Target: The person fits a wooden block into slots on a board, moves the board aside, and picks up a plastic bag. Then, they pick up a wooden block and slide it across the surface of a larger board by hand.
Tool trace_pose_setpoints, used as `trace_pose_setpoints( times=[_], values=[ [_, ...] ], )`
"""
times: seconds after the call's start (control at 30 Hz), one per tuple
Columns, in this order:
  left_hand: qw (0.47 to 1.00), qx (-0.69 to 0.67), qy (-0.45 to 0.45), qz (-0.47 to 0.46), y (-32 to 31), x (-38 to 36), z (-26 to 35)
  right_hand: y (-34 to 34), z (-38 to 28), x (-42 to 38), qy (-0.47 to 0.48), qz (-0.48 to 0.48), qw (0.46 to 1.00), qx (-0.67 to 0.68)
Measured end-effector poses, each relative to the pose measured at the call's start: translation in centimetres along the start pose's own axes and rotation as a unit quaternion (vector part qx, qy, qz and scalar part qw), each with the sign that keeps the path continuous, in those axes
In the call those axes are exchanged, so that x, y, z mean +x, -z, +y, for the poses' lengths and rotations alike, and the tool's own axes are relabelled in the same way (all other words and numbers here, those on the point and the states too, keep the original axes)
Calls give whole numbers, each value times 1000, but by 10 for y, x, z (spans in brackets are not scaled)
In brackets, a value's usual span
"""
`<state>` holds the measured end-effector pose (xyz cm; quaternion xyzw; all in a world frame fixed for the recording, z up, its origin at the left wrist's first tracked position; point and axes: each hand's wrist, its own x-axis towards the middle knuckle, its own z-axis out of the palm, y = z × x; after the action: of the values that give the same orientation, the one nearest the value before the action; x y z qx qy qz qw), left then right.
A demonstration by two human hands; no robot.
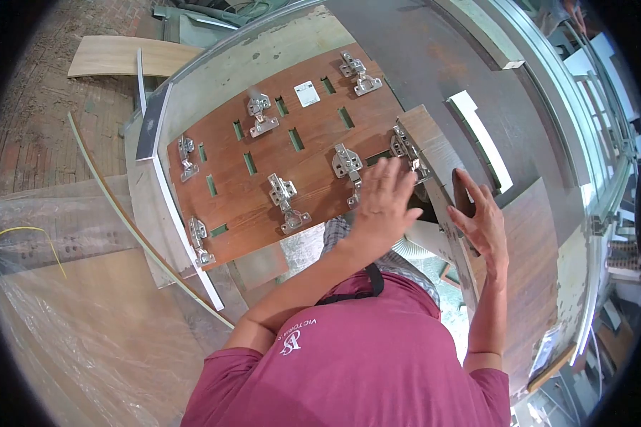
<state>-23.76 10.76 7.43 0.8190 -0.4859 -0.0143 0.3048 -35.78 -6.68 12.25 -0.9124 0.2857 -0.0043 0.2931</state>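
Note:
My left hand [386, 199] is spread flat, palm down, over the near right corner of a reddish-brown wooden board [192, 174], beside a metal cabinet hinge [347, 162]. Just past its fingertips another cabinet hinge [404, 147] sits against a narrow wooden panel [434, 146] standing on edge. At that panel, the thumb and fingers of my right hand [486, 226] curve around a small dark brown piece [463, 193]. More cabinet hinges lie on the board, among them one hinge [288, 203] near its front edge. The board has several rectangular slots and a white label [307, 93].
A white notched strip [481, 139] lies on the dark tabletop [413, 43] to the right. Behind it runs a long bar [481, 35]. At left, a thin curved strip [114, 203] crosses beside plastic sheeting [71, 327]. A wooden panel [530, 263] lies right of my right arm.

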Motion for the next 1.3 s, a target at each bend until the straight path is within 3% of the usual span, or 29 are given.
trace_pose_setpoints(
  times=[0.17, 0.43, 0.63, 0.87, 1.07, 1.17, 1.3],
  values=[
    [989, 20, 147, 20, 20, -28, -32, -21, -17, -11, 32, -21, 998, 49],
    [984, 15, 175, 7, 10, -36, -36, -32, -35, 10, 127, -51, 990, -35],
    [985, 19, 169, 28, 5, -39, -39, -30, -37, 19, 118, -84, 986, -85],
    [984, -22, 166, 61, 34, -47, -28, -33, -39, 8, 89, -58, 994, -25],
    [950, 68, 263, 157, 69, -92, -62, -47, -63, -9, 123, -85, 982, 118],
    [919, 68, 362, 143, 70, -105, -74, -52, -85, -10, 168, -154, 968, 102],
    [909, 51, 386, 150, 57, -112, -88, -71, -105, -5, 221, -161, 962, 9]
  ],
)
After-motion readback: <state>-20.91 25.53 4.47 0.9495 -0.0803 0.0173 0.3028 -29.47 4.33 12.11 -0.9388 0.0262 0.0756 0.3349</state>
